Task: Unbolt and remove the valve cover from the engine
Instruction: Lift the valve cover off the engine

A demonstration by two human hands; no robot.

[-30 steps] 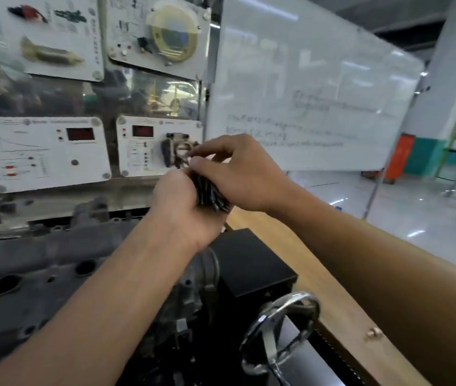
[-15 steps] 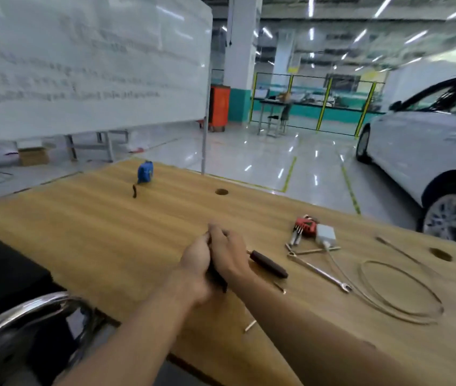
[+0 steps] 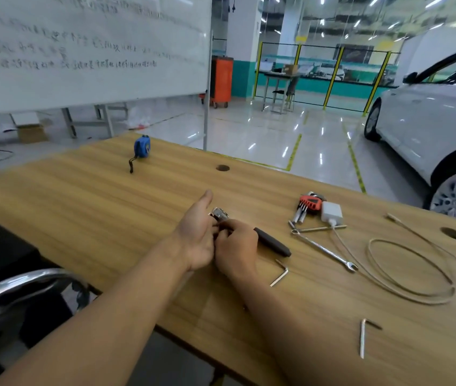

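The right hand (image 3: 235, 249) was curled round the shaft of a ratchet (image 3: 272, 242) lying on the wooden surface (image 3: 110, 218). The left hand (image 3: 196, 238) was relaxed and open, thumb straight, fingers touching the ratchet near its head. A bent hex key (image 3: 279, 273) lay just beside them, a spanner (image 3: 324, 250) farther right, and a blue tape measure (image 3: 142, 146) well beyond. The valve cover was out of view.

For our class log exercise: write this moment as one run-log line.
place: workbench | right hand: holds ratchet | left hand: at ratchet head, hold unclear | valve cover: not in view
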